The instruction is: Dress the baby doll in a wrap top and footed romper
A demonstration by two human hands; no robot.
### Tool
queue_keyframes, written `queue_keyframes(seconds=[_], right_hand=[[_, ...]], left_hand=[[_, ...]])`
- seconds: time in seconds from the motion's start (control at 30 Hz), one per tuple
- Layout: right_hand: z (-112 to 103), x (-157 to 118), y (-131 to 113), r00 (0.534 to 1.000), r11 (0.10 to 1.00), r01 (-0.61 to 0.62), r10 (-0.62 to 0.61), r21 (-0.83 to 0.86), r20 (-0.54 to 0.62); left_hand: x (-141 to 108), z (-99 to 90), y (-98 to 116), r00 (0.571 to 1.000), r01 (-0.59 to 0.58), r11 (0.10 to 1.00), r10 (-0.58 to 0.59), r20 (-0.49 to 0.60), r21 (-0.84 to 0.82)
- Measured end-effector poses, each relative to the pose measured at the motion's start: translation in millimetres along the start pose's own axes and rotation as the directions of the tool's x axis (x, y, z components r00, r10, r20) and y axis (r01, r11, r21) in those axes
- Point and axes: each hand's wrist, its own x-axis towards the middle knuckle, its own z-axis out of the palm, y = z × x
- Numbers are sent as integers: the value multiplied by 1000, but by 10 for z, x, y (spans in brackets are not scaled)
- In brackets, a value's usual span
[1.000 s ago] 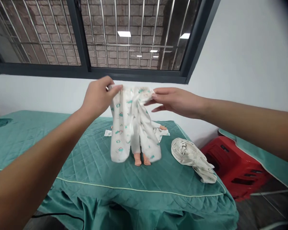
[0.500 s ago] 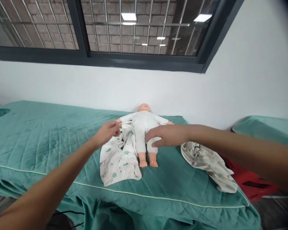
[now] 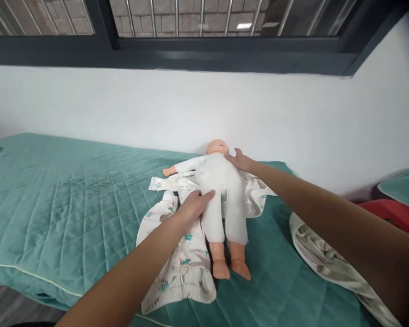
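A baby doll (image 3: 218, 175) in a white body with bare feet lies on its back on the green quilted bed cover. My left hand (image 3: 194, 206) is closed at the doll's hip, its thumb on top and its other fingers partly hidden. At the doll's shoulder, my right hand (image 3: 241, 161) touches it with fingers apart, hiding that arm. A white printed baby shirt (image 3: 259, 195) is spread under the doll's body and shows on both sides. Printed baby pants (image 3: 191, 277) lie beside the legs, partly covered by my left forearm.
The green bed cover (image 3: 71, 195) runs along a white wall (image 3: 122, 109) below a dark window frame (image 3: 191, 56). Crumpled pale cloth (image 3: 313, 247) lies at the right edge, partly behind my right forearm. A red object (image 3: 388, 211) is beyond it.
My view has moved closer. My left hand has gone from the clothes to the doll's hip, and my right hand from its legs up to its shoulder. More of the printed shirt shows under the doll.
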Motion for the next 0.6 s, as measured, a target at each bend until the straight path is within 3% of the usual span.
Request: queue_keyframes(seconds=[0.13,0.27,0.33,0.47,0.6], right_hand=[[4,245,-32,999,998,-38,37,42,32],[-38,289,-201,961,969,171,-205,180,187],[-42,298,-318,957,965,185,-220,185,190],[51,355,-660,974,970,173,-195,171,120],[366,433,-1239,956,957,225,-253,183,150]], left_hand=[[279,51,23,987,39,970,0,159,-238],[404,35,88,977,67,989,-38,212,-133],[378,-60,170,978,44,997,-31,206,-58],[242,-526,388,990,-6,998,15,144,-59],[96,-1302,537,998,-8,998,11,54,-58]])
